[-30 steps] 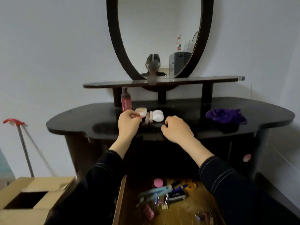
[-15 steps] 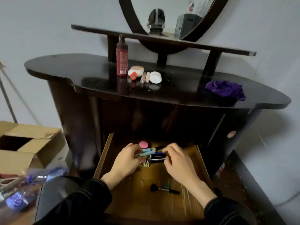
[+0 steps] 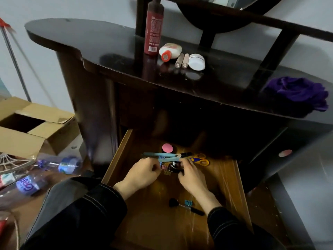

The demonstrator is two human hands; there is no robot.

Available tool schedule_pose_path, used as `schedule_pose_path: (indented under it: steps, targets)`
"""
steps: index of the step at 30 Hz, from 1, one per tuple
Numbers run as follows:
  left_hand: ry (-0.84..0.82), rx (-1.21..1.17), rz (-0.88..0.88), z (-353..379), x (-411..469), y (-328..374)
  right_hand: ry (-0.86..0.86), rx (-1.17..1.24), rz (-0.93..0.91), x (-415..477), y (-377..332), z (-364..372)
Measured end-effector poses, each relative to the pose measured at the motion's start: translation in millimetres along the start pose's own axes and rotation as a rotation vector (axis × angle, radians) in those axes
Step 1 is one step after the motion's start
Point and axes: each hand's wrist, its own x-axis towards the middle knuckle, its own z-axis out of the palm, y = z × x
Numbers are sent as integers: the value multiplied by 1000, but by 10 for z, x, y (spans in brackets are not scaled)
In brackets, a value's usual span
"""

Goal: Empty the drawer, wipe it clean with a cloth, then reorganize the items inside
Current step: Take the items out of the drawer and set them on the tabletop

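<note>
The wooden drawer (image 3: pixel 119 156) is pulled out under the dark dressing table (image 3: pixel 111 51). At its back lie light blue tubes (image 3: pixel 158 155), a pink-lidded jar (image 3: pixel 167 148), yellow-handled scissors (image 3: pixel 201 159) and a small dark compact (image 3: pixel 175 166). My left hand (image 3: pixel 142 173) has its fingers curled at the near end of the tubes. My right hand (image 3: pixel 191 175) is closed around the dark compact. A black makeup brush (image 3: pixel 185 206) lies nearer the drawer front. On the tabletop stand a red bottle (image 3: pixel 153 27), a white tube (image 3: pixel 170 50), two beige sticks (image 3: pixel 182 60), a white jar (image 3: pixel 196 61) and a purple cloth (image 3: pixel 297 92).
An open cardboard box (image 3: pixel 34 130) sits on the floor to the left, with plastic water bottles (image 3: pixel 59 165) lying beside it. The mirror's lower shelf (image 3: pixel 252 18) overhangs the tabletop. A metal pole (image 3: pixel 14 58) leans against the wall at left.
My hands came down from the tabletop into the drawer and have closed in on the cluster of items at its back. The view tilted downward.
</note>
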Motion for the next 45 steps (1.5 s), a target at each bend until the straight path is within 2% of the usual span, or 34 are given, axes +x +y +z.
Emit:
schedule_pose_path:
  steps: [2, 6, 10, 12, 14, 17, 19, 21, 24, 27, 30, 32, 35, 38, 45]
  targets:
    - [14, 26, 9, 1, -3, -16, -42, -64, -23, 43, 37, 73]
    - [17, 39, 9, 24, 17, 16, -6, -190, -21, 106, 122, 97]
    - [12, 5, 0, 52, 48, 43, -18, -139, 21, 117, 189, -79]
    - [-10, -70, -35, 85, 65, 49, -32, 35, 109, 88, 216, -202]
    - [-81, -216, -111, 123, 93, 83, -28, 358, 205, 57, 226, -307]
    - [-224, -649, -338, 174, 112, 180, -61, 798, 262, -19, 180, -434]
    - [-308, -900, -419, 202, 136, 209, -119, 881, 216, -66, 90, -489]
    - [-343, -1041, -433, 224, 151, 206, -209, 942, 144, -85, -4, -491]
    - [-226, -1099, -488, 246, 175, 200, -251, 1032, 120, -79, -59, -455]
    - [-55, -1121, -526, 222, 191, 125, -121, 923, 180, -28, 46, -402]
    - [-70, -1109, -488, 179, 202, 89, 37, 595, 252, 32, 225, -284]
    - [-88, -1059, -446, 190, 201, 100, 88, 407, 236, 81, 301, -226]
    - [-82, -1007, -422, 215, 203, 117, 39, 147, 151, 182, 389, -129]
    - [-56, -898, -409, 224, 229, 91, -44, -10, 70, 259, 461, -53]
    - [-97, -884, -347, 184, 206, 94, 8, -170, 75, 325, 457, -26]
